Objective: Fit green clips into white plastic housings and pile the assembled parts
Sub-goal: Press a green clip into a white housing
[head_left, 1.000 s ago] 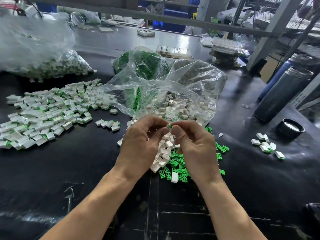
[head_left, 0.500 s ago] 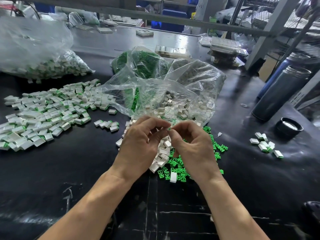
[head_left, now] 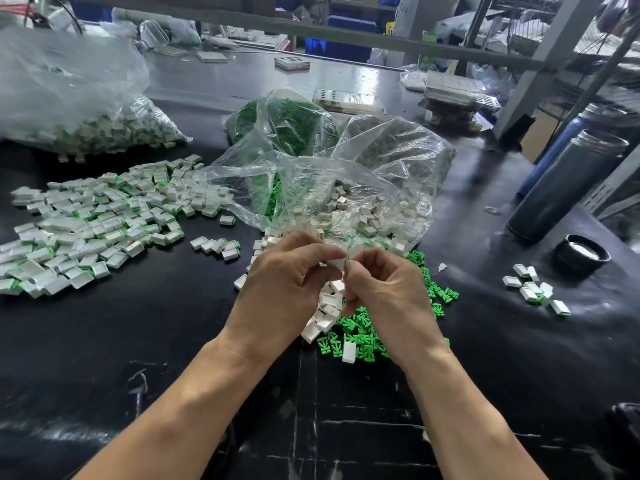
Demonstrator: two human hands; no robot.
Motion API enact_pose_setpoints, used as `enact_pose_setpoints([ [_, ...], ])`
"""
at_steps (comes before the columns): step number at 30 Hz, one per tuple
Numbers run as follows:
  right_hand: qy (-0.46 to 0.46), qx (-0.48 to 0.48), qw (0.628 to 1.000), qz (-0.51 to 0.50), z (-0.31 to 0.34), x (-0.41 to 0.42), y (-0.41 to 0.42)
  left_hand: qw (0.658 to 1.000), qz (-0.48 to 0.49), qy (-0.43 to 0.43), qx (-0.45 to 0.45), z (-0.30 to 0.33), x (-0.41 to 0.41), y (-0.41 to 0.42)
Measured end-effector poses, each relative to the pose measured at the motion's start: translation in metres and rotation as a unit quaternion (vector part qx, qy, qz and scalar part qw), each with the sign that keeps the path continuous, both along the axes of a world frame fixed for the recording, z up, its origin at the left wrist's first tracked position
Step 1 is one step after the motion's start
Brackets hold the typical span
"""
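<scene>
Hands [head_left: 341, 271] stayed together, pinching white housing [head_left: 335, 264].

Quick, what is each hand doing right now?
Left hand: fingers pinch a white housing.
Right hand: fingers curled, pinching at that same housing; a clip cannot be seen.

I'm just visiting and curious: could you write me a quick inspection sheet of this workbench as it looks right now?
Surface: glossy black worktable, scuffed white near the front edge.
Job's things: loose green plastic clips and white plastic housings under the hands; large pile of assembled white-and-green parts on the left; small group on the right; clear bags of housings, green clips and assembled parts.
Clutter: two dark metal flasks, black round lid.
Grippers: left hand and right hand pinch one white housing between them.
Cables: nothing seen.
Surroundings: grey metal shelving frame, crowded shelves behind.
</scene>
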State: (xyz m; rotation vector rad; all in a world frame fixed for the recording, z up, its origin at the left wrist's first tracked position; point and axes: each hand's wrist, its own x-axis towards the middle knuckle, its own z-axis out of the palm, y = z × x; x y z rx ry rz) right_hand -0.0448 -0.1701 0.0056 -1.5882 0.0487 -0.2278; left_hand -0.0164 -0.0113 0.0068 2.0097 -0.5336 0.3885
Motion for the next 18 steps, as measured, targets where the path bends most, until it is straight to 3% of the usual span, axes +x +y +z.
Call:
enact_pose_setpoints([
  [5,-0.023,0.091,0.995,-0.037,0.004,0.002,-0.015,1.000,0.021,-0.008,-0.020,0.003,0.006,0.008],
  [9,-0.053,0.027,0.998,0.002,0.000,0.001,-0.009,1.000,0.005,-0.010,-0.007,0.000,0.002,-0.002],
  [18,-0.058,0.004,0.998,0.025,0.002,-0.003,-0.002,0.999,-0.014,0.002,-0.037,-0.002,0.007,0.000],
])
